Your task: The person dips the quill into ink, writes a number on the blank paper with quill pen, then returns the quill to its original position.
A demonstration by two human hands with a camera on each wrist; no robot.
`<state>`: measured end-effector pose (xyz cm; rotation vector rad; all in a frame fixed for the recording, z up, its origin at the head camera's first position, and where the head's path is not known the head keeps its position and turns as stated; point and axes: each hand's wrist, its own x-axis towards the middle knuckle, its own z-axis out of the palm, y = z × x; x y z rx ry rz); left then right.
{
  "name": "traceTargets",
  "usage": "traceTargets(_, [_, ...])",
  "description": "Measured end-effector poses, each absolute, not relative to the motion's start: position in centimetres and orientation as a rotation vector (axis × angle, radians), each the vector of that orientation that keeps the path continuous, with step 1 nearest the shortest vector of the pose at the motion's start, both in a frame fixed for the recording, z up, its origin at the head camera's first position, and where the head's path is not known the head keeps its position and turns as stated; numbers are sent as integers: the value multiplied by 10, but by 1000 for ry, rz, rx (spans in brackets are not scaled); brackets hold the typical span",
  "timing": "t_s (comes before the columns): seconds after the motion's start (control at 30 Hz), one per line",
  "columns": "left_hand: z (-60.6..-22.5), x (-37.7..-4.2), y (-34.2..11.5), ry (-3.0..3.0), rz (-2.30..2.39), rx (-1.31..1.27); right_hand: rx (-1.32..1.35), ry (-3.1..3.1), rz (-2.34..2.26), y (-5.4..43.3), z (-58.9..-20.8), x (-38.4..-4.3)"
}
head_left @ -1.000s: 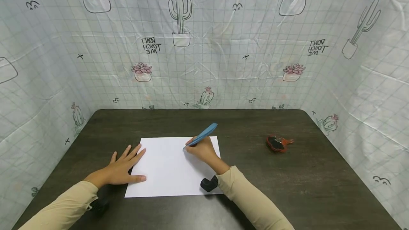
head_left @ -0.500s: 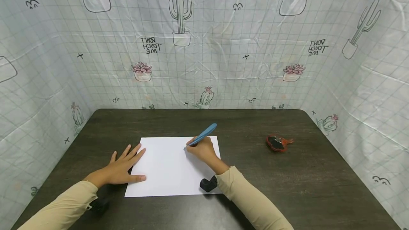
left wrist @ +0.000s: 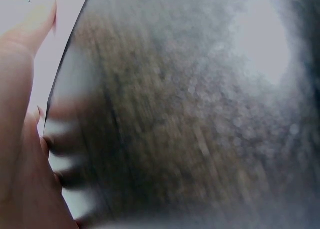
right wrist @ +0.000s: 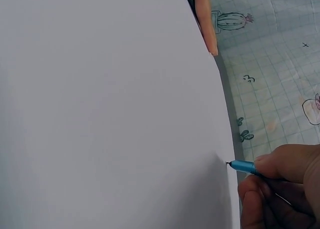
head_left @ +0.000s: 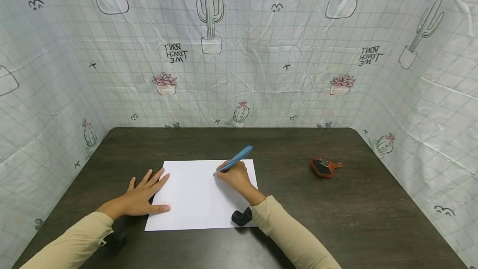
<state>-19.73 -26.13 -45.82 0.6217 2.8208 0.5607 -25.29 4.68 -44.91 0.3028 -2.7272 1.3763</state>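
Cloth with cactus pictures on it hangs behind and on both sides of the dark table. White paper lies flat on the table, and the pen is over its far part, a bit right of the middle. The right hand has the pen pinched in its fingers, so it is the near one. The left hand is well apart from it, over at the left edge of the paper. Its fingers are spread out and hold nothing, and its thumb rests on the paper. What matters most is how the pen leans: its long side goes on a slant, with the tip low and to the left, and the top up, away and to the right. That puts the tip on the left side of the right hand, facing the left hand's side. I cannot tell if the tip touches the paper or is just above it. The pen is blue, with a thin dark tip and a wide, flat top like a feather. I can see no marks on the paper.
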Motion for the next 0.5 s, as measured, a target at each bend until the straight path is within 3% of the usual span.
traceTargets(0.5, [-455,-195,-260,2826,580,640,355,-2702,1440,36,-451,-247])
